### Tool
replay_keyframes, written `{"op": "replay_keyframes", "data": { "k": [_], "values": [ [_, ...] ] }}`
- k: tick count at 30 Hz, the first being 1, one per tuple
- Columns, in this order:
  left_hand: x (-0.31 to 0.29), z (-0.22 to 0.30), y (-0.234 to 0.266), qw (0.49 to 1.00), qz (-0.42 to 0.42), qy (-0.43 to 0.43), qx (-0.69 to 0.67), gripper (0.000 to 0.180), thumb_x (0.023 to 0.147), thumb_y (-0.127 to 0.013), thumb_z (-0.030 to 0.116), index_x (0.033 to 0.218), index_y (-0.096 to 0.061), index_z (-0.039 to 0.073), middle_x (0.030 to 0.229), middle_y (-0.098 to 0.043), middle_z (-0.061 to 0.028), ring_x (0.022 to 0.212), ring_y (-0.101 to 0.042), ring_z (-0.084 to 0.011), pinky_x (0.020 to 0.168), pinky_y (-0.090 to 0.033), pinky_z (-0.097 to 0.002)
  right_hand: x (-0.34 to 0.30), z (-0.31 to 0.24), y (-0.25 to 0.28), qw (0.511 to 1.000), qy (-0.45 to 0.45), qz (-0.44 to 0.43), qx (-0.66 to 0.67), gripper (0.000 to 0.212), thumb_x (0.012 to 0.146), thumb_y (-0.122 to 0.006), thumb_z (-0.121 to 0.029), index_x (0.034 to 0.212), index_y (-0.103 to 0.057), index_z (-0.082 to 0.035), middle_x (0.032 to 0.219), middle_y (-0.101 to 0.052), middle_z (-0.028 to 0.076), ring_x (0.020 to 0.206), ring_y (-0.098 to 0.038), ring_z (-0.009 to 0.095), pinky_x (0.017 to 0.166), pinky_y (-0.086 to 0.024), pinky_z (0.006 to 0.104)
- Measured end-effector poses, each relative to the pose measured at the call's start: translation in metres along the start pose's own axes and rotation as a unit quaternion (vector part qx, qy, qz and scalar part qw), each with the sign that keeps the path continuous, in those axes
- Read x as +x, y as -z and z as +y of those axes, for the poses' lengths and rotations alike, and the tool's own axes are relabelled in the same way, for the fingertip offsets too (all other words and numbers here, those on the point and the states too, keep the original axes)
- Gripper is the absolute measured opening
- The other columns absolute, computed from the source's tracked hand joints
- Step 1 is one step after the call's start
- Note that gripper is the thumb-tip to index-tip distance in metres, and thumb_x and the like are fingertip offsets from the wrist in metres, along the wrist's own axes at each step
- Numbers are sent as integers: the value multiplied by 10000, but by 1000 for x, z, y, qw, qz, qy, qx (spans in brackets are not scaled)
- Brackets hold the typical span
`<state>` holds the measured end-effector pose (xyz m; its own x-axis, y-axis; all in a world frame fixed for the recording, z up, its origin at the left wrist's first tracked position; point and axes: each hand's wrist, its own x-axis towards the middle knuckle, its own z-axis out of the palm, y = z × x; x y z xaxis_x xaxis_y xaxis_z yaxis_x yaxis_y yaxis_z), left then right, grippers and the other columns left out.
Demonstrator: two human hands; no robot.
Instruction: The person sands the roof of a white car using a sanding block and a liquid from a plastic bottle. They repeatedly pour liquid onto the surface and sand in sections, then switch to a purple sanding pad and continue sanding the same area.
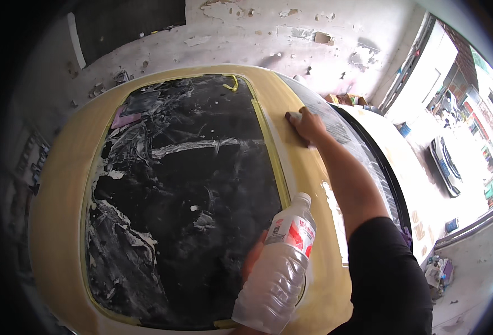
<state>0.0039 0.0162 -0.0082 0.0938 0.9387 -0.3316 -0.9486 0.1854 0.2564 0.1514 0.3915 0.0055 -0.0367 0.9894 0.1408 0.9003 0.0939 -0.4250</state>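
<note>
My right hand (314,128) reaches far out over the car roof (299,167), its fingers closed round a dark sanding block (292,119) pressed to the dull yellow surface. Nearer to me, my left hand (252,258) grips a clear plastic bottle (274,279) with a red and white label. The bottle tilts, its white top pointing up and away from me; it hides most of that hand. To the left of both hands lies the black covered roof panel (224,184), smeared with white dust and edged with yellow masking tape (269,146).
A dusty windscreen (319,100) slopes down beyond the right hand. A loose tape strip (232,84) and a purple scrap (126,118) lie on the black panel. The chipped white wall (246,33) stands behind. Outside the bright doorway, another car (445,166) is parked.
</note>
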Motion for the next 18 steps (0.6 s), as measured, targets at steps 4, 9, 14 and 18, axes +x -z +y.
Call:
{"op": "replay_keyframes", "data": {
  "k": [4,9,14,18],
  "values": [
    [-3,3,-7,999,-15,32,-37,427,1054,-455,412,1260,-574,58,911,-654,-98,732,-650,-195,640,-561,-353,-14,2,2,1000,-13,18,-22,571,933,-634,-476,1333,-570,-73,1096,-702,257,1040,-671,421,895,-521,493],
    [-6,9,-10,995,-24,71,-70,438,1048,-466,414,1254,-582,45,929,-662,-110,749,-658,-207,659,-569,-363,-106,18,26,996,53,-32,-69,601,929,-614,-502,1338,-552,-67,1123,-682,291,1125,-624,457,988,-482,501],
    [-1,9,-14,999,32,20,15,420,1029,-492,425,1199,-583,52,879,-658,-96,710,-651,-217,632,-562,-372,-10,7,-3,999,-32,22,-33,577,939,-589,-493,1329,-553,-69,1157,-685,267,1160,-609,442,1002,-474,499],
    [-4,20,-12,970,87,178,-138,422,1011,-517,450,1163,-582,62,840,-655,-82,680,-644,-221,606,-554,-381,8,13,-8,999,-24,27,-11,583,910,-624,-490,1307,-579,-65,1120,-691,282,1105,-643,439,952,-501,507]
  ]
}}
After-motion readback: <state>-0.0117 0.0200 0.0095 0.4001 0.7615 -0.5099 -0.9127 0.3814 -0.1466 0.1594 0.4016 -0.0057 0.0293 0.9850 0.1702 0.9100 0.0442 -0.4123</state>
